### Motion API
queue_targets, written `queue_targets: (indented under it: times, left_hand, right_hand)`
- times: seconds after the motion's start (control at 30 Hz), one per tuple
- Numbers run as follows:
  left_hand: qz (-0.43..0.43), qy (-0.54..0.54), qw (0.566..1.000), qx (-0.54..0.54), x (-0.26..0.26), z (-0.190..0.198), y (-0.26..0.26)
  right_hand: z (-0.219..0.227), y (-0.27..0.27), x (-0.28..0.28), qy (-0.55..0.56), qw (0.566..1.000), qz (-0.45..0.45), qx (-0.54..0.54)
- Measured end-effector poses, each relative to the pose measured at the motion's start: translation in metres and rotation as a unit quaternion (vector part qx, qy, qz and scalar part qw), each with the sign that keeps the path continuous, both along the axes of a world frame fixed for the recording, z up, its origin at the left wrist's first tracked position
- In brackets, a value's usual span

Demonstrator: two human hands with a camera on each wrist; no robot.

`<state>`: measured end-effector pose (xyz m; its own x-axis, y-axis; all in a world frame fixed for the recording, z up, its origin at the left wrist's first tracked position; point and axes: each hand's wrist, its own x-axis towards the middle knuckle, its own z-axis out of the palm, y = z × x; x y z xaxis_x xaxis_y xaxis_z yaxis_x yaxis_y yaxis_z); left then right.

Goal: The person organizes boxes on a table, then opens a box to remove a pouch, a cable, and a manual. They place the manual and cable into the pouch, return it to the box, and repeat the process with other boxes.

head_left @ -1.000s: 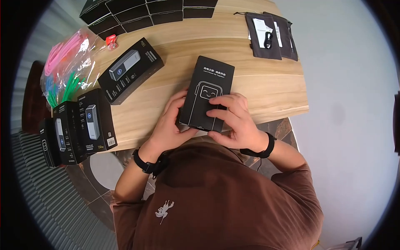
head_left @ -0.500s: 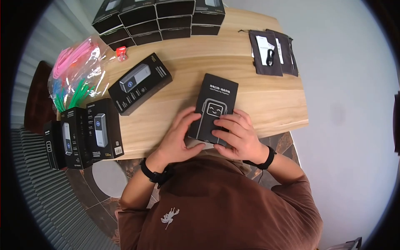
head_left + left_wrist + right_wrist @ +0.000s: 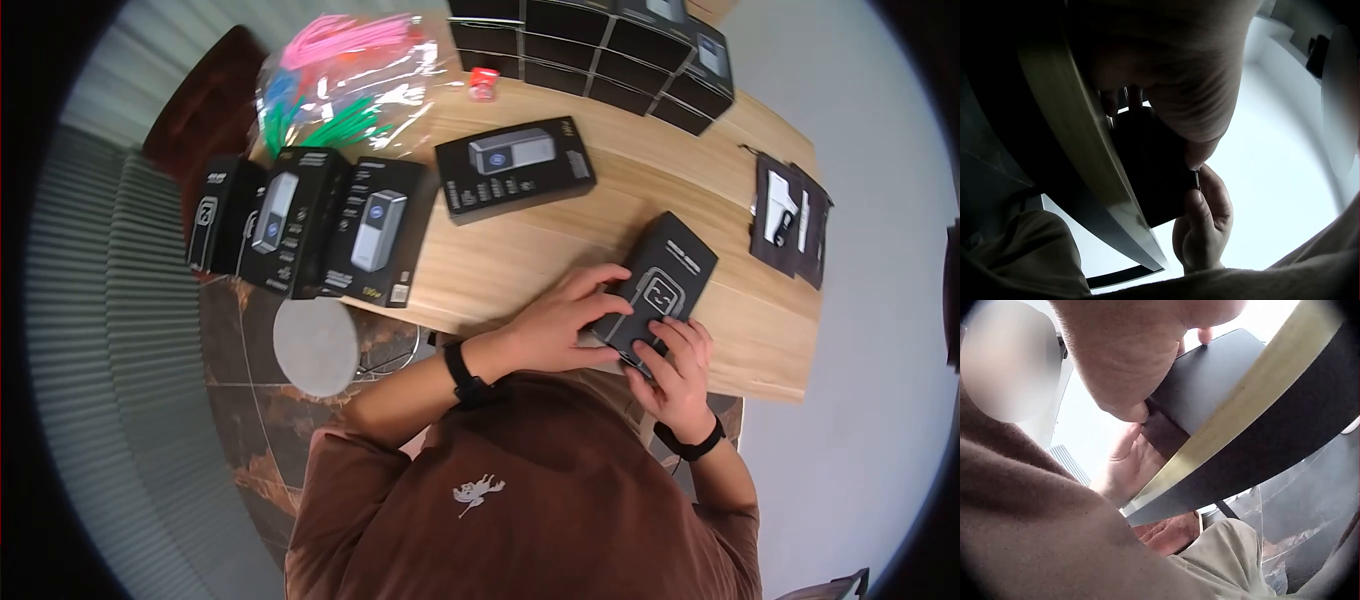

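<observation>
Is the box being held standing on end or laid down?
Laid down: in the head view the black box shows its broad smiling-face panel upward, not a narrow end.

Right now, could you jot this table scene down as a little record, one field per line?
Surface: wooden table
In hand: black box with a white line drawing
Left hand: holds its left side
Right hand: holds its near end
Also there: clear bag, stacked boxes, dark pouches
</observation>
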<state>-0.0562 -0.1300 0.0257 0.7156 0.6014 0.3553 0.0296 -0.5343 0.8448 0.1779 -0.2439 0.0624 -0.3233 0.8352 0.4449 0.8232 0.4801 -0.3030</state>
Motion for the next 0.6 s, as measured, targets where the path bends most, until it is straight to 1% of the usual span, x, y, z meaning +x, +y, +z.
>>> queue_targets:
  times: [0.07, 0.17, 0.2, 0.3, 0.33, 0.43, 0.47, 0.53, 0.57, 0.6]
  left_hand:
    - [0.012, -0.005, 1.000, 0.024, 0.001, -0.001, 0.002]
    - [0.012, -0.014, 1.000, 0.015, 0.001, -0.001, 0.003]
    - [0.010, -0.012, 1.000, 0.003, 0.000, 0.001, 0.002]
    - [0.040, 0.002, 0.999, 0.023, 0.005, -0.001, -0.003]
    - [0.056, 0.001, 0.998, 0.025, 0.006, 0.003, -0.007]
    - [0.098, 0.047, 0.994, 0.028, 0.010, 0.011, -0.013]
    - [0.132, 0.061, 0.987, 0.068, 0.010, 0.014, -0.017]
    - [0.163, 0.129, 0.971, 0.120, 0.007, 0.027, -0.023]
    - [0.179, 0.162, 0.960, 0.143, 0.007, 0.037, -0.026]
    - [0.193, 0.180, 0.953, 0.151, 0.007, 0.043, -0.028]
  right_hand:
    - [-0.002, 0.001, 0.001, -0.004, 1.000, 0.009, 0.005]
    - [-0.005, 0.002, -0.001, 0.031, 0.999, 0.006, 0.004]
    - [-0.008, 0.003, -0.002, 0.037, 0.999, 0.011, 0.024]
    - [-0.017, 0.000, -0.003, 0.044, 0.999, 0.004, 0.018]
    - [-0.018, 0.000, -0.004, 0.038, 0.999, 0.013, 0.022]
    - [-0.012, -0.002, -0.007, 0.054, 0.998, 0.031, 0.003]
    - [-0.012, -0.003, -0.007, 0.085, 0.995, 0.043, -0.011]
    - [-0.014, -0.005, -0.009, 0.112, 0.991, 0.068, -0.025]
    - [-0.014, -0.006, -0.009, 0.123, 0.988, 0.082, -0.034]
    - [-0.010, -0.005, -0.011, 0.112, 0.989, 0.096, -0.032]
